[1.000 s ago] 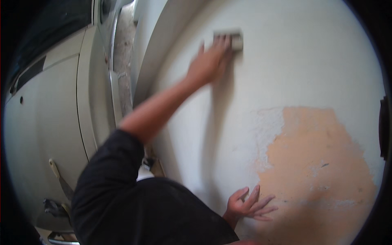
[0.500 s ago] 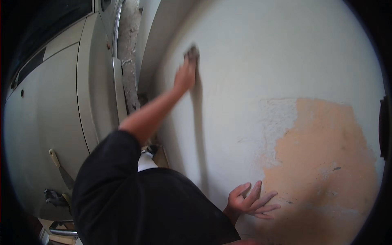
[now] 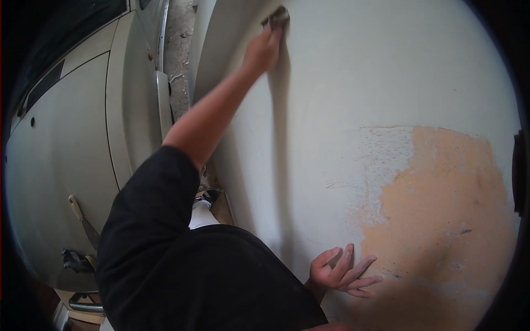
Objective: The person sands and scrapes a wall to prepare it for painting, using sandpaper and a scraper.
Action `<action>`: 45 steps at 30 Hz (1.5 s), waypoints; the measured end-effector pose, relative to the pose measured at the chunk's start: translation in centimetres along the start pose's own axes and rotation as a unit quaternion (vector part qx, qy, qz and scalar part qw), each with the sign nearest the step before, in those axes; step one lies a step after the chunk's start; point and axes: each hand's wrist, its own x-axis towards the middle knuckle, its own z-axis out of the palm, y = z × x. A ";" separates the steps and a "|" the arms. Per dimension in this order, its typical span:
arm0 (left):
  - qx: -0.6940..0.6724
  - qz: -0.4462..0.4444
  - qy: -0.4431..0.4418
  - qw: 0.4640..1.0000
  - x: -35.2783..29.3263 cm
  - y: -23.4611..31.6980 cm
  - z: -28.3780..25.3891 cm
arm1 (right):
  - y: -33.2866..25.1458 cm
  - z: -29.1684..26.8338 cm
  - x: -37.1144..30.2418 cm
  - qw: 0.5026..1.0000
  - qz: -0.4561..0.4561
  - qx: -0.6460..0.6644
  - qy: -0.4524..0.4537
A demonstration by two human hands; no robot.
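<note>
High up on the pale wall point(image 3: 353, 71), my left hand point(image 3: 264, 48) is closed round a small, dark, flat-looking piece point(image 3: 281, 15) and holds it against or close to the surface. The piece's exact kind cannot be made out, as my fingers cover part of it. Low on the right, my right hand point(image 3: 345, 273) has its fingers spread, and they rest at the wall beside the edge of a peach-coloured patch point(image 3: 441, 204). Nothing shows in that hand. Rough, pitted coating point(image 3: 383, 151) borders the patch on its left.
A light-coloured car point(image 3: 61, 149) stands close on my left. On it lie a putty knife point(image 3: 77, 209) with a cream handle and a crumpled dark item point(image 3: 77, 260). A strip of littered ground point(image 3: 179, 55) runs between car and wall.
My left hand has moved up and slightly right along the wall with the dark piece. My right hand has kept its place and spread fingers.
</note>
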 end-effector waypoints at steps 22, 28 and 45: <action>-0.005 0.320 0.028 0.947 -5.7 9.8 1.3 | -1.6 -1.1 2.0 0.996 0.008 -0.045 -0.073; 0.152 -0.097 -0.090 0.979 -8.2 -9.9 -1.2 | -5.3 -0.6 9.5 0.979 -0.092 0.114 -0.138; -0.068 0.257 -0.005 0.964 6.8 16.8 -1.8 | -8.7 4.3 17.7 0.945 -0.184 0.252 -0.098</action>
